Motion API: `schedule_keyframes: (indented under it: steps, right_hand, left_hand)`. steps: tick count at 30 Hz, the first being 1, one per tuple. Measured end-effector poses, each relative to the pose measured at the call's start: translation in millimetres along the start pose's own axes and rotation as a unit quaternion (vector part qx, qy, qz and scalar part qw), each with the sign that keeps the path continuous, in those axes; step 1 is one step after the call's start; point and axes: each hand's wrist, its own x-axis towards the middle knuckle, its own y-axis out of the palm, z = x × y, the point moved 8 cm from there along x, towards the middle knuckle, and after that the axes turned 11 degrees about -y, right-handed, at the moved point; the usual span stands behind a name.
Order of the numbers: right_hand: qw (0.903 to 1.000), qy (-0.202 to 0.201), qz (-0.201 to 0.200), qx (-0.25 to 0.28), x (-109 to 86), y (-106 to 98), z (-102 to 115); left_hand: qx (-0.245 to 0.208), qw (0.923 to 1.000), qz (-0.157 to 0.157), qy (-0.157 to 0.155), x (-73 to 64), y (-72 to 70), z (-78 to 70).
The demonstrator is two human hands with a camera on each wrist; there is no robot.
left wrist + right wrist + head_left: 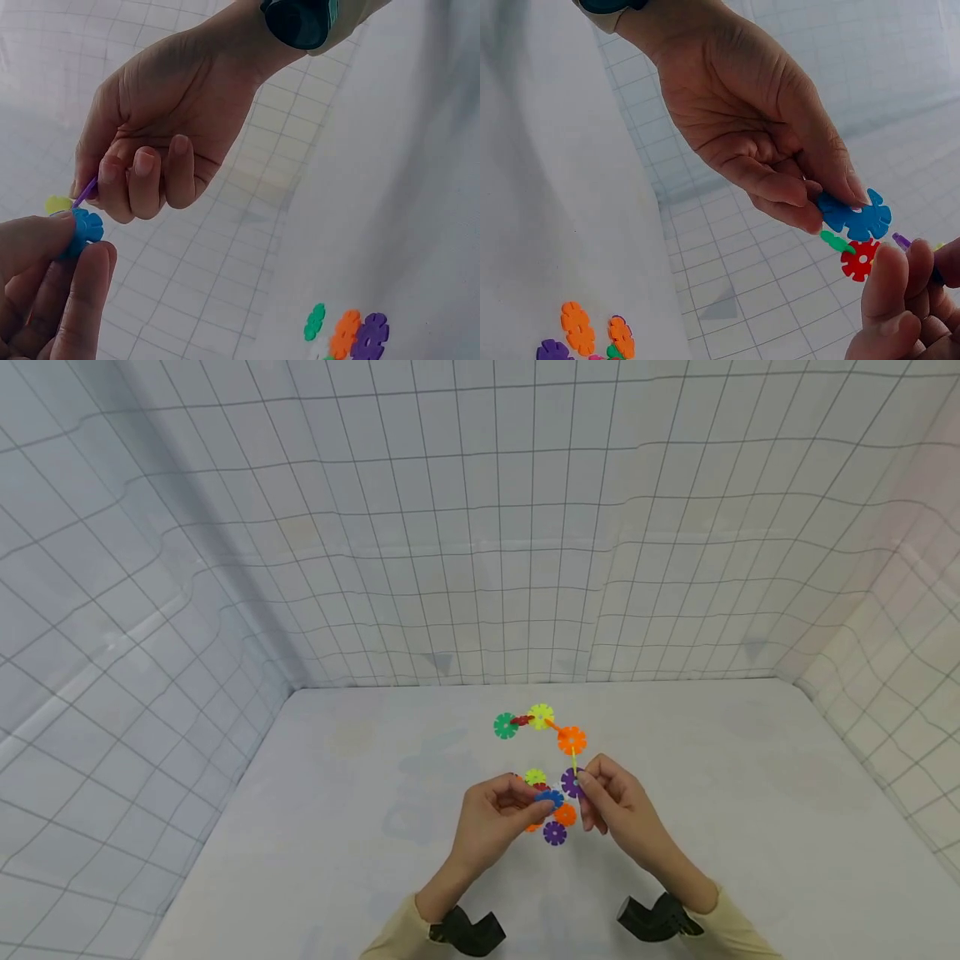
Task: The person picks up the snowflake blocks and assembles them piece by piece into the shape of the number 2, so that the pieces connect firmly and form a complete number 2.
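My left hand (491, 818) pinches a blue notched flower disc (552, 797) between thumb and fingers. My right hand (618, 802) grips a purple notched disc (570, 782), seen edge-on in the left wrist view, at the near end of a linked chain. Beyond it the chain curves away through a yellow edge-on disc (574, 760), orange discs (572, 740), a yellow disc (541, 717) and a red one (522, 720), ending at a green disc (506, 726). The blue disc is close to the purple one; whether they touch cannot be made out.
Loose discs lie on the white tabletop (360, 827) below the hands, among them a purple disc (555, 833), an orange disc (566, 814) and a yellow-green disc (536, 777); the left hand partly covers this group. White grid-patterned sheeting (480, 568) surrounds the table at the back and sides.
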Motion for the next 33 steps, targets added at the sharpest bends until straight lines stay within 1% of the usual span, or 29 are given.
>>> schedule_keyframes:
  steps: [5, 7, 9, 11, 13, 15, 16, 17, 19, 22, 24, 26, 27, 30, 33]
  right_hand:
    - [0.9997, 0.019, -0.013, -0.011, -0.7, 1.4, -1.2]
    - [0.9995, 0.024, -0.016, -0.016, -1.1, 2.4, -1.7]
    - [0.9992, 0.025, -0.016, -0.025, -1.5, 3.2, -2.3]
    - [0.9990, 0.022, -0.016, -0.036, -2.0, 4.1, -2.6]
    - [0.9987, 0.017, -0.015, -0.046, -2.5, 5.3, -2.9]
    - [0.9982, 0.009, -0.015, -0.057, -2.7, 6.8, -1.9]
    - [0.9979, 0.003, -0.015, -0.063, -2.6, 7.6, -0.5]
    - [0.9974, -0.004, -0.015, -0.071, -2.3, 8.7, 1.8]
    - [0.9952, -0.023, -0.015, -0.094, -0.8, 11.2, 9.9]
    - [0.9893, -0.061, -0.008, -0.132, 2.0, 17.0, 27.8]
    - [0.9847, -0.085, -0.002, -0.152, 3.6, 21.0, 39.1]
    - [0.9818, -0.102, 0.001, -0.160, 4.6, 23.3, 46.3]
    - [0.9809, -0.107, 0.001, -0.162, 4.9, 23.8, 48.3]
    - [0.9819, -0.113, -0.001, -0.152, 5.2, 23.8, 50.7]
    - [0.9844, -0.111, 0.000, -0.136, 5.2, 23.5, 50.4]
  left_hand:
    - [0.009, 0.9999, -0.004, 0.005, -7.1, 3.9, -19.3]
    - [0.018, 0.9997, -0.009, 0.014, -10.3, 5.0, -27.7]
    - [0.029, 0.9993, -0.016, 0.016, -11.3, 5.5, -30.2]
    - [0.040, 0.9984, -0.026, 0.028, -12.3, 5.8, -32.5]
    - [0.056, 0.9966, -0.038, 0.048, -13.5, 6.1, -34.7]
    - [0.070, 0.9933, -0.050, 0.077, -15.1, 6.4, -37.2]
    - [0.079, 0.9910, -0.057, 0.092, -16.0, 6.6, -38.9]
    - [0.088, 0.9874, -0.064, 0.115, -17.5, 6.9, -40.7]
    - [0.106, 0.9782, -0.074, 0.163, -21.1, 8.0, -45.4]
    - [0.140, 0.9567, -0.090, 0.239, -28.0, 10.5, -54.5]
    - [0.157, 0.9431, -0.098, 0.276, -31.7, 11.9, -59.6]
    - [0.169, 0.9335, -0.105, 0.298, -34.7, 13.0, -64.4]
    - [0.171, 0.9311, -0.107, 0.304, -35.3, 13.3, -65.3]
    - [0.174, 0.9264, -0.110, 0.316, -35.6, 13.9, -63.2]
    - [0.172, 0.9237, -0.112, 0.323, -33.3, 13.4, -53.2]
